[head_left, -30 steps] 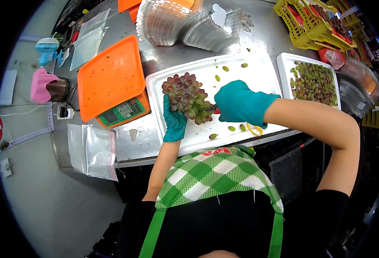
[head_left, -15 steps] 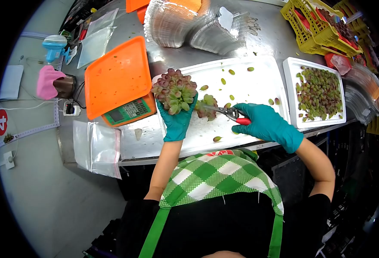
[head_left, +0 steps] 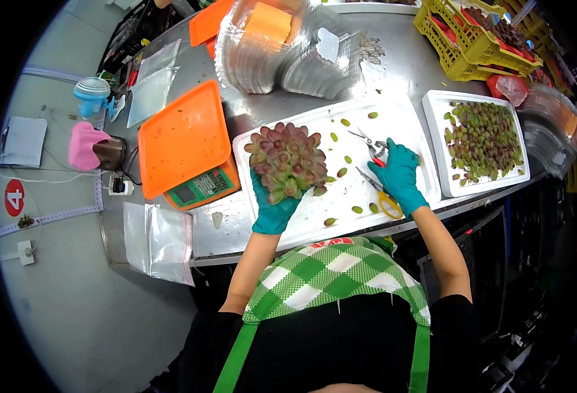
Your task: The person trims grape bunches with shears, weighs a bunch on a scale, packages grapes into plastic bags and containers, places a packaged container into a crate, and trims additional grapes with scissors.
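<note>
Grape bunch [head_left: 287, 160] is filling the cupped left hand [head_left: 275, 213], loose grapes [head_left: 357, 209] lying nearby; right hand [head_left: 401, 178] is curling at pruners [head_left: 375, 154], hold unclear

On the worktop [head_left: 241, 103], the left hand [head_left: 276, 211] holds a reddish-green succulent [head_left: 287, 160] over a white tray [head_left: 393, 114] scattered with loose leaves. Taking the succulent as the clock's centre, the right hand's fingers [head_left: 381, 169] touch red-handled pruners [head_left: 376, 156], blades parted, at three o'clock, with yellow-handled scissors [head_left: 388, 203] near four. An orange scale [head_left: 182, 141] sits at nine, clear containers [head_left: 252, 62] stand toward twelve, and a smaller leaf-filled tray [head_left: 436, 124] lies farther out at three.
</note>
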